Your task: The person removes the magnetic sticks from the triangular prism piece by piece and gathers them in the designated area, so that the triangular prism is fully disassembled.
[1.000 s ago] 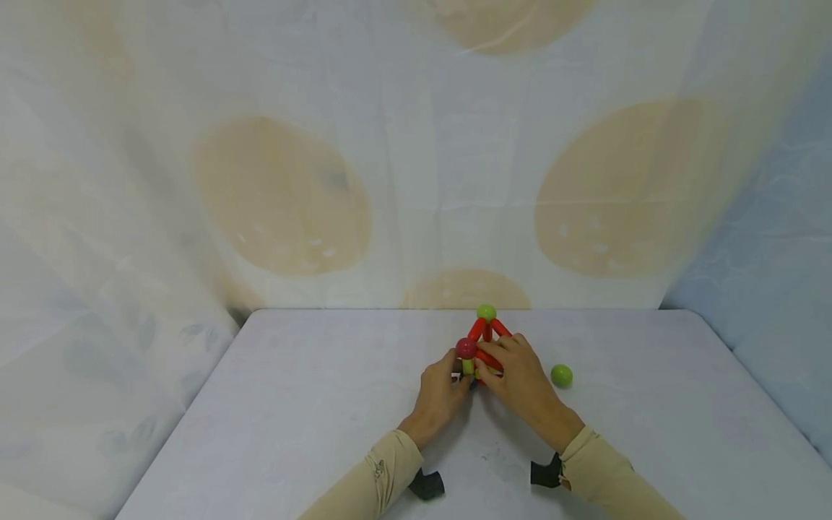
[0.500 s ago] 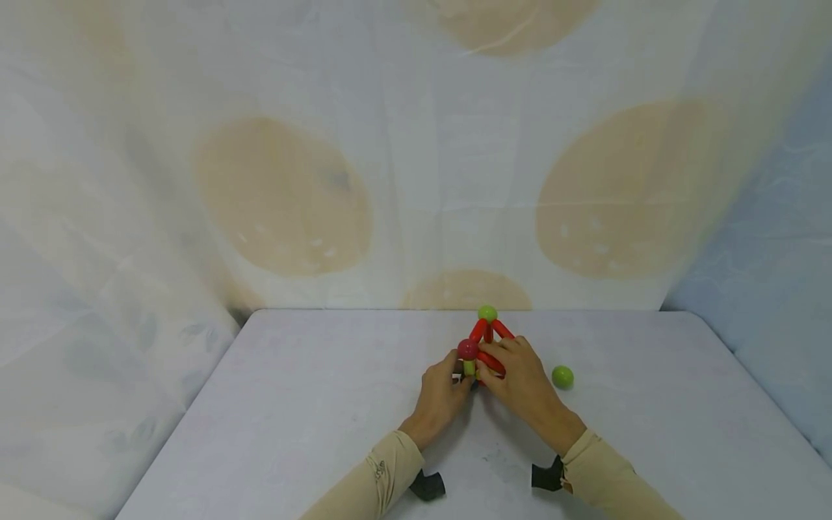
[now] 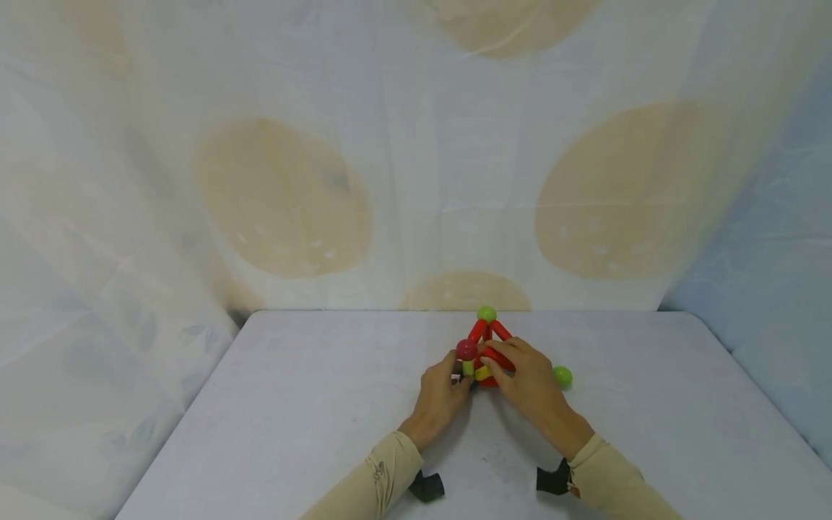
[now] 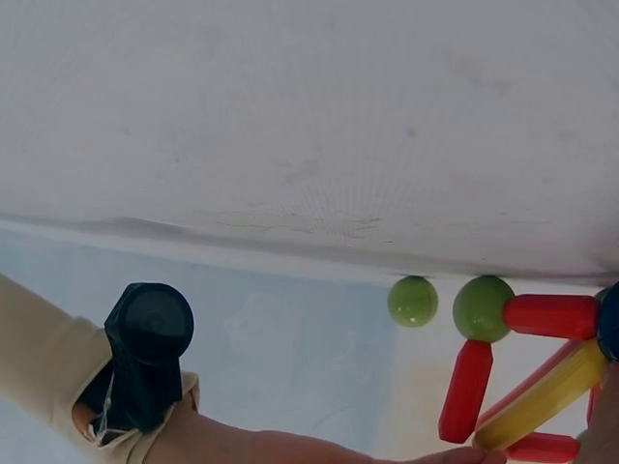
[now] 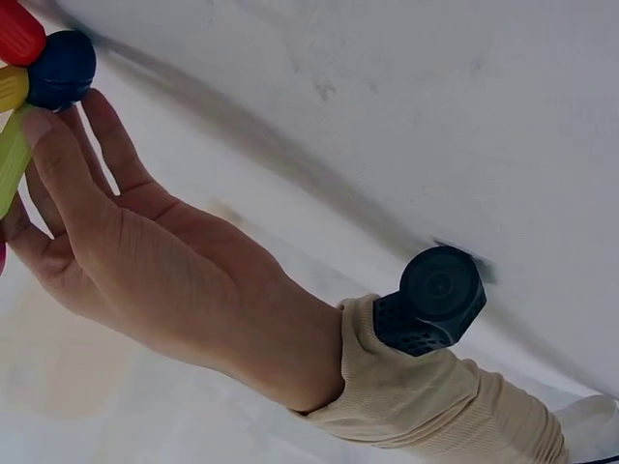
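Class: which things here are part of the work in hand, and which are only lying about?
In use: stick-and-ball frame; left hand and right hand, both holding it.
Lying about: loose green ball; white table; spotted cloth backdrop.

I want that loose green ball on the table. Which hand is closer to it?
The right hand. It is just beside the green ball. The left hand is on the toy's far side.

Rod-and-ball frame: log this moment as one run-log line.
left hand: holds green rod under dark red ball | right hand: grips red rod | loose green ball: on table, beside right hand
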